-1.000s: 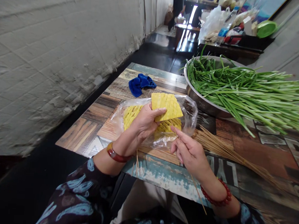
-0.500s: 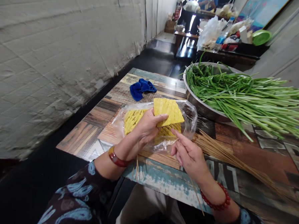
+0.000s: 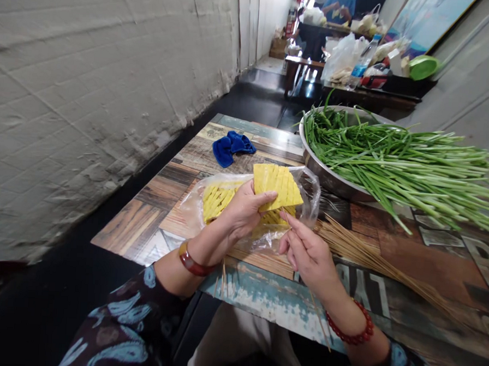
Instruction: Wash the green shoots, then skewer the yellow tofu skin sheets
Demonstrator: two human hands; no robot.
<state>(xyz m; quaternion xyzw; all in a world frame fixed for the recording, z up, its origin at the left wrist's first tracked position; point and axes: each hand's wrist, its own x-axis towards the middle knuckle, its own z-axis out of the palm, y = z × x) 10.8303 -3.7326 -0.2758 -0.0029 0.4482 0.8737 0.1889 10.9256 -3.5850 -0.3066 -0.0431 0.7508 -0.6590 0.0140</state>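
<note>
My left hand (image 3: 245,207) is closed on a flat yellow slab scored with slanting cuts (image 3: 277,186), thumb on top, fingers beneath. It looks like a sheet of tofu, though I cannot be sure. My right hand (image 3: 307,246) pinches a thin bamboo skewer (image 3: 319,318), whose tip meets the slab's near edge; whether it has entered cannot be told. Beneath both hands, more scored yellow slabs (image 3: 219,199) lie in a clear plastic bag (image 3: 192,199). A bundle of bamboo skewers (image 3: 360,246) rests on the table right of my right hand.
A metal basin (image 3: 330,176) heaped with long green stalks (image 3: 409,164) stands at the right. The blue cloth (image 3: 233,147) lies near the table's (image 3: 144,216) far edge. Behind, a plastic bottle (image 3: 366,58) and bags crowd another table, with a person (image 3: 339,6) beyond.
The view has shifted slightly. Both hands keep nearly the same pose, with the slab and the skewer tip still close together.
</note>
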